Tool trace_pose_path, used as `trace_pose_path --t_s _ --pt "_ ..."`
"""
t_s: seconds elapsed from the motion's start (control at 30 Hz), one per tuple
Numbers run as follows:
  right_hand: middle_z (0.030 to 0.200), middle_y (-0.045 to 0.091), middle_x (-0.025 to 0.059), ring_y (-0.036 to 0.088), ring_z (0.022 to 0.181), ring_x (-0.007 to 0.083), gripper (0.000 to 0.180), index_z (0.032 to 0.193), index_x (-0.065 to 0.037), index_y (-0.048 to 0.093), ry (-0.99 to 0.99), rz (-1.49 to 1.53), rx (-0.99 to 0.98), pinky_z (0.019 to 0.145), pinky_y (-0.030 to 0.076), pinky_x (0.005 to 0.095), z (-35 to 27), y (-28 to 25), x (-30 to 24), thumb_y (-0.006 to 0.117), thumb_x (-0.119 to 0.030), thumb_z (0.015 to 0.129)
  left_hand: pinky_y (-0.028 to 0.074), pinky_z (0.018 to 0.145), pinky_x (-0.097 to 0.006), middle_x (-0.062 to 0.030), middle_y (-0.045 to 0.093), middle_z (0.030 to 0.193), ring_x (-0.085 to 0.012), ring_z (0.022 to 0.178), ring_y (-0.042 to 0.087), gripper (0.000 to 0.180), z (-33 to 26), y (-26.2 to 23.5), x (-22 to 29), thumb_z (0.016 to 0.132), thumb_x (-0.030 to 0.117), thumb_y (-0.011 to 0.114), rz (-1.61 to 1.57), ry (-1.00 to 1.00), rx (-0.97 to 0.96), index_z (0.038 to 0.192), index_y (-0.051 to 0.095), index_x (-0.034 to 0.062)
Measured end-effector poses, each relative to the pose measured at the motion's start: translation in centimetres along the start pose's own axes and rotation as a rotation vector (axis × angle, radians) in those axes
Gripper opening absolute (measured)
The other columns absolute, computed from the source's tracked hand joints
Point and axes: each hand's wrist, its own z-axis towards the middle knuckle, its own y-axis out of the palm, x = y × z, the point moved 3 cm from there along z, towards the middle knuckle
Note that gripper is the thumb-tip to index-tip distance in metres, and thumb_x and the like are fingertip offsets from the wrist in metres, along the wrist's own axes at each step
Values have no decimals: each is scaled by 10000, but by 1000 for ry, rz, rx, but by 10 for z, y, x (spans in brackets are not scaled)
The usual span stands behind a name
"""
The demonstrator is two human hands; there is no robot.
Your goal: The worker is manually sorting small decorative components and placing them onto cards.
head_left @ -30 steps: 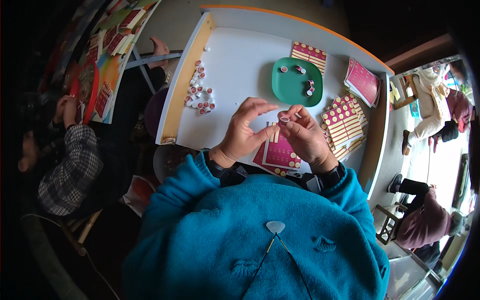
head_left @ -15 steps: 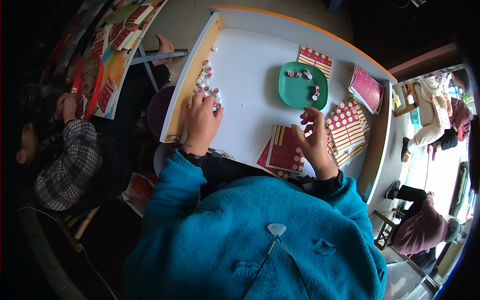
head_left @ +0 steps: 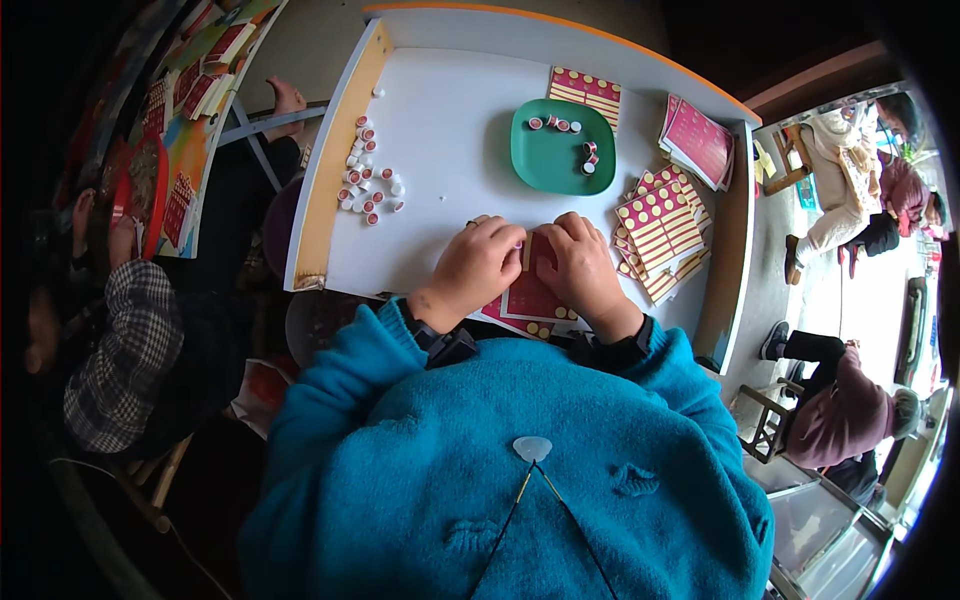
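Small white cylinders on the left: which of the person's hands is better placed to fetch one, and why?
Probably the left hand: it is nearer the small white cylinders. The right hand lies farther off, at the maroon card.

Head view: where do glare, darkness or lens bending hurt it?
Head view: glare whitens the floor at right; the picture's left edge sinks into black; the worktable bows along its far edge; left hand and right hand are lit, fingertip detail too small.
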Motion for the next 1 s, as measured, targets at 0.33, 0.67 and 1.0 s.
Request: trace_pose_path --t_s 0.33,0.67,1.0 --pt "893 593 123 603 857 317 168 921 -30 607 7 124 96 755 515 376 -2 3 3 671 -32 766 489 799 -423 -139 595 894 -348 873 581 189 -3 17 -5 725 -7 667 85 -7 -135 906 611 0" --pt "890 598 121 619 756 307 171 913 -16 598 131 335 -23 676 527 369 -12 0 14 685 -38 768 495 791 -414 -139 608 903 -340 882 590 196 -1 17 -6 727 2 675 78 -40 -157 918 633 0" --pt "877 594 129 660 822 273 183 943 -22 563 -71 -46 31 687 535 323 -1 8 10 637 12 779 500 779 -420 -136 616 909 -337 874 596 194 0 18 -5 742 8 673 69 -54 -157 933 640 -1"
